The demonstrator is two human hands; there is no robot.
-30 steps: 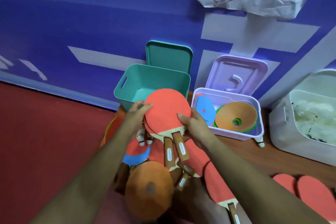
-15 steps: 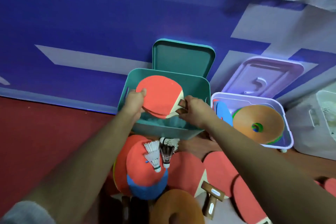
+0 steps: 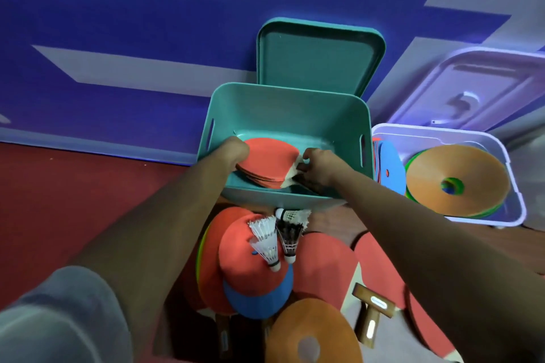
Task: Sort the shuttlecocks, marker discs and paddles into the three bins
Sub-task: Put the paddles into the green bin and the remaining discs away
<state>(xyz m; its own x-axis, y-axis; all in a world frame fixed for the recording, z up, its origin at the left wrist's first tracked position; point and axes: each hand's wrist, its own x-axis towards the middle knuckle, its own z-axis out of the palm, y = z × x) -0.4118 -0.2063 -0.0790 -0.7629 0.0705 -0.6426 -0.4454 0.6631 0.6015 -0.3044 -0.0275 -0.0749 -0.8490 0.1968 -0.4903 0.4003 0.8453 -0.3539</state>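
Blue wall with pale bands behind, red floor [image 3: 88, 200] at left. Against the wall, teal bin [image 3: 283, 109], its lid [image 3: 318, 59] propped upright behind, leaving the mouth free. Inside, toward the bin's near wall, a fanned stack of red paddles [image 3: 271, 160], held roughly level between both hands. Left hand [image 3: 236, 150] curled round the blades' rounded left edge. Right hand [image 3: 317, 166] pinching at the pale necks, handles hidden beneath it. Gripped at both ends, probably to keep the blades together and lay them flat instead of dropping them. Touching the bin's bottom or not: cannot tell.

Just right of the teal bin, lilac bin [image 3: 436, 128] holding discs [image 3: 460, 174]: orange on top, blue ones standing at its left wall. On the floor before the teal bin's near wall, an unsorted heap: loose paddles [image 3: 321, 268], a red and a blue disc stacked, white and black shuttlecocks [image 3: 267, 244] lying on top, an orange disc [image 3: 312, 333] at the near edge. Judging by that heap, plenty left to sort.
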